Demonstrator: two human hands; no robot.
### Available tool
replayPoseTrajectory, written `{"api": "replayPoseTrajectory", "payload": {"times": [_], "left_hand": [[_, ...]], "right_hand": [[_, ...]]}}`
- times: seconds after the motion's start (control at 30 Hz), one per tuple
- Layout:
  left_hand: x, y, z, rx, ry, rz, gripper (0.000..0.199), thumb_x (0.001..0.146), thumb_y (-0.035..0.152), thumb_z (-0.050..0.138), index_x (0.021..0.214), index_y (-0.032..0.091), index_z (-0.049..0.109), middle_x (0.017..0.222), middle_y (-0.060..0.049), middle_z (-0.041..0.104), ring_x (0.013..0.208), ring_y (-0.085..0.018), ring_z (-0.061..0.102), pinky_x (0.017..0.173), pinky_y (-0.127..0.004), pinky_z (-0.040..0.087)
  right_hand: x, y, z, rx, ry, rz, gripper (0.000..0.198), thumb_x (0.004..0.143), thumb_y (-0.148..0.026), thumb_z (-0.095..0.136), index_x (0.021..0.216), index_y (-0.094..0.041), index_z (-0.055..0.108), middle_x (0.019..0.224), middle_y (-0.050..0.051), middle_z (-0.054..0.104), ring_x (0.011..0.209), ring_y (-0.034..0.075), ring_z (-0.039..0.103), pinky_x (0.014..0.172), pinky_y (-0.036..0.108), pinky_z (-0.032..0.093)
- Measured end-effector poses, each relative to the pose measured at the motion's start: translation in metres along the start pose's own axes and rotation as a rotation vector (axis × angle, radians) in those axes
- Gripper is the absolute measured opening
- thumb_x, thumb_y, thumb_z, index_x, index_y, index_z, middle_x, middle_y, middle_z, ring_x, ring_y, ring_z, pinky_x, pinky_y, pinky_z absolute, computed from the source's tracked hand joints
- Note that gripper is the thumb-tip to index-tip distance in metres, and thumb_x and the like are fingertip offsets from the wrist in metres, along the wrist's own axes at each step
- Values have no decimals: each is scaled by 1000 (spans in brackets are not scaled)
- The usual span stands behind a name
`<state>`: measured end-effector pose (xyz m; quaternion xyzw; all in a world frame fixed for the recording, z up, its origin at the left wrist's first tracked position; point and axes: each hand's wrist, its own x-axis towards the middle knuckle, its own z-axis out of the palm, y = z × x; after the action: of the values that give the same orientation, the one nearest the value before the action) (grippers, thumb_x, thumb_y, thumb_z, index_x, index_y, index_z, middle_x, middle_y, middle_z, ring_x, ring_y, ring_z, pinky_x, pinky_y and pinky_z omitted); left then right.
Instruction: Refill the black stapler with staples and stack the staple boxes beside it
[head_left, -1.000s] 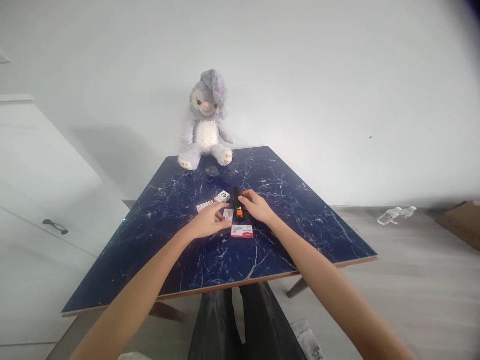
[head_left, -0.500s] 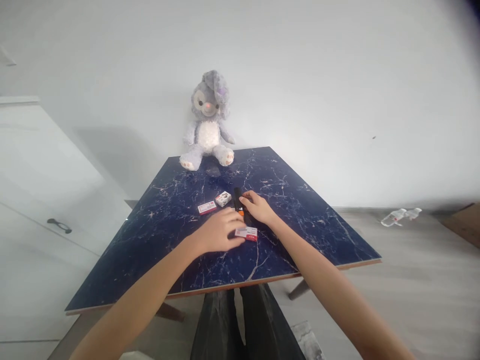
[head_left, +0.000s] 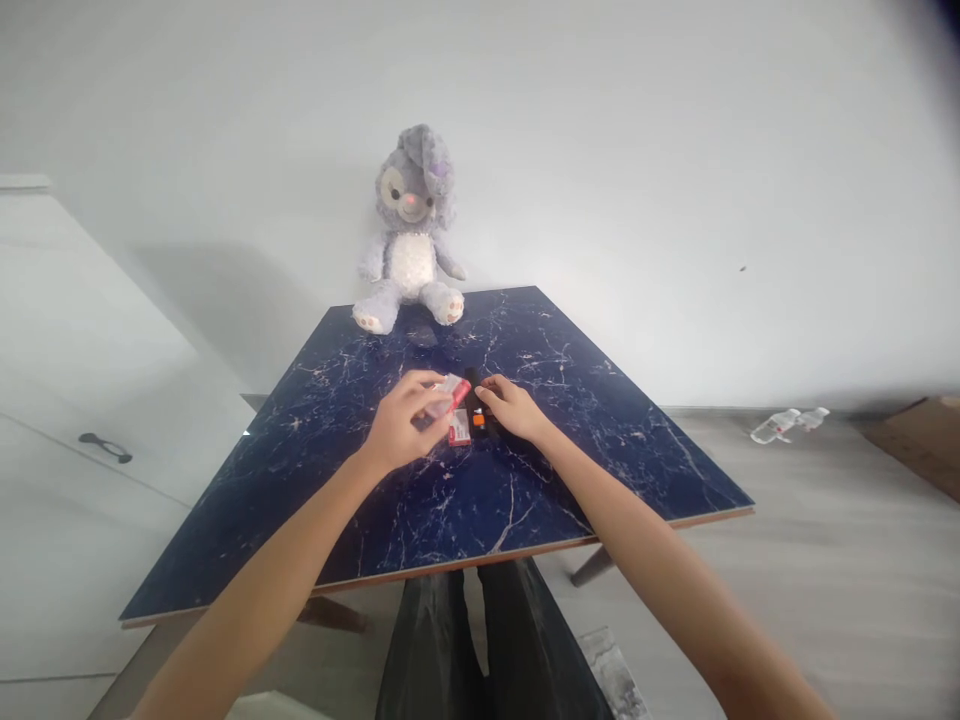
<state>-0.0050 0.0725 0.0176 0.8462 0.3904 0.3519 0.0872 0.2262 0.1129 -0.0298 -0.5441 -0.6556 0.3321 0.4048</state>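
My left hand (head_left: pixel 405 418) is raised a little over the table, its thumb and fingers closed on a small red-and-white box (head_left: pixel 453 392), which is tilted. Just below that, another small red-and-white box (head_left: pixel 459 429) lies against the left side of a long black object (head_left: pixel 478 420) with an orange patch; its exact kind is unclear. My right hand (head_left: pixel 511 408) rests at the black object's right side, thumb and bent fingertips gripping its upper part. The small white box seen earlier does not show now; the left hand may cover it.
A grey plush rabbit (head_left: pixel 411 240) sits at the far edge of the dark blue marbled table (head_left: pixel 600 450), against the wall. A white cabinet (head_left: pixel 67 350) stands at left. Plastic bottles (head_left: pixel 787 425) and a cardboard box (head_left: pixel 919 440) lie on the floor at right.
My left hand has moved up and left and now lifts a red-and-white box. The box nearest the table's front edge is gone from there. My right hand stays at the black object.
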Motion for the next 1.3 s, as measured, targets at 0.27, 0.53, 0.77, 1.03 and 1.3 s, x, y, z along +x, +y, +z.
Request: {"api": "replayPoseTrajectory", "payload": {"times": [0.27, 0.53, 0.77, 1.03, 1.3], "left_hand": [[2, -14, 21, -153, -333, -112, 40, 86, 45, 66, 119, 23, 70, 142, -11, 53, 86, -20, 67, 79, -37, 57], [2, -26, 20, -87, -299, -63, 49, 76, 41, 79, 120, 25, 65, 137, -10, 55, 129, -31, 50, 109, -47, 41], [1, -29, 24, -37, -321, -5, 47, 81, 42, 76, 125, 30, 67, 145, -9, 50, 134, -32, 44, 114, -51, 35], [-1, -25, 33, -54, -296, -85, 63, 81, 44, 74, 138, 25, 55, 135, -13, 58, 125, -32, 53, 107, -48, 40], [6, -30, 14, 93, -40, -55, 48, 94, 34, 55, 140, 23, 50, 142, -11, 53, 133, -30, 44, 112, -48, 34]], "right_hand": [[0, 1, -1, -19, -13, 0, 26, 93, -48, 54, 100, -25, 65, 99, 3, 72, 90, 20, 66, 86, 32, 48], [-1, 1, -1, -17, -14, 7, 27, 93, -49, 55, 100, -25, 66, 98, 2, 72, 89, 20, 66, 85, 31, 48], [1, 2, -1, -11, -15, -14, 25, 93, -47, 55, 100, -26, 65, 100, 3, 72, 88, 20, 66, 84, 32, 47], [-1, -1, -2, -25, -22, -24, 26, 93, -48, 53, 99, -26, 64, 97, 2, 72, 88, 20, 66, 82, 31, 46], [-2, -5, -4, -86, -47, -2, 31, 95, -51, 50, 101, -24, 63, 100, 4, 72, 90, 20, 66, 82, 31, 46]]}}
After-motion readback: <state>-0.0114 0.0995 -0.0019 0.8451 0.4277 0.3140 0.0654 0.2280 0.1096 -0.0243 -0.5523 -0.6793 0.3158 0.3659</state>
